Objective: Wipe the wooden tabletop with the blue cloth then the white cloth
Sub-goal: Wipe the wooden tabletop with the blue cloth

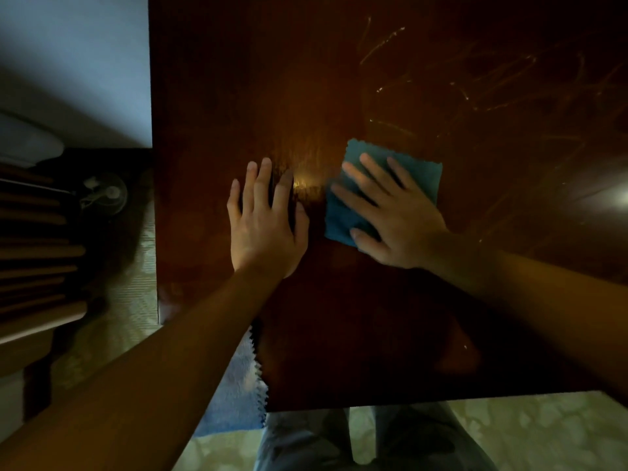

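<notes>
The dark red-brown wooden tabletop (373,79) fills most of the view, with pale scratch-like streaks at its far right. A square blue cloth (421,171) with zigzag edges lies flat near the middle. My right hand (394,215) presses on it with straight, spread fingers. My left hand (265,219) rests flat on the bare wood just left of the cloth, fingers straight. A paler cloth (238,385) with a zigzag edge hangs at the table's near left corner, partly hidden by my left forearm.
The table's left edge drops to a patterned floor (136,300). Left of it stand wooden slatted furniture (37,260) and a small fan (108,193). A bright light reflection (611,198) glares on the tabletop at far right. My legs show below the near edge.
</notes>
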Demonstrator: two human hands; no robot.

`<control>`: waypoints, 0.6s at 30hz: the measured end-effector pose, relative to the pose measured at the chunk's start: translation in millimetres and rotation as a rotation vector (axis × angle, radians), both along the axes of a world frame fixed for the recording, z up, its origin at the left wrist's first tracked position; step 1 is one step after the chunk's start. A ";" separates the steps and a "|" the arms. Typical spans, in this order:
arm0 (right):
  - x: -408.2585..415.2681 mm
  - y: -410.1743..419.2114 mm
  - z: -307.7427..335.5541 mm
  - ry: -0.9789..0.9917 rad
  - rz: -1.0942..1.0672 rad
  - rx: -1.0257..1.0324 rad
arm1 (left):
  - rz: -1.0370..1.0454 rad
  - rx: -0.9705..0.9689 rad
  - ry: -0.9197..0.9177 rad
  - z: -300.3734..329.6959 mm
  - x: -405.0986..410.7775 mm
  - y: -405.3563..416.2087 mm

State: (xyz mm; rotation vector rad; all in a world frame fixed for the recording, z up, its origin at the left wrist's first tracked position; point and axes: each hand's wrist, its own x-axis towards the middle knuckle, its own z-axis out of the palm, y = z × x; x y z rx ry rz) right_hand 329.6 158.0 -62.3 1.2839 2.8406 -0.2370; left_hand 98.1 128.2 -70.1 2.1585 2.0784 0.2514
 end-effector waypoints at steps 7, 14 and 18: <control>10.5 -77.4 -6.8 0.032 0.165 -0.100 | 0.007 -0.055 0.005 4.2 0.0 0.5; 17.0 -21.0 -7.2 0.048 0.217 -0.087 | -0.001 -0.059 -0.003 5.7 0.4 1.5; 15.4 33.7 -4.3 0.007 0.100 -0.022 | -0.003 -0.020 -0.011 3.6 0.1 0.4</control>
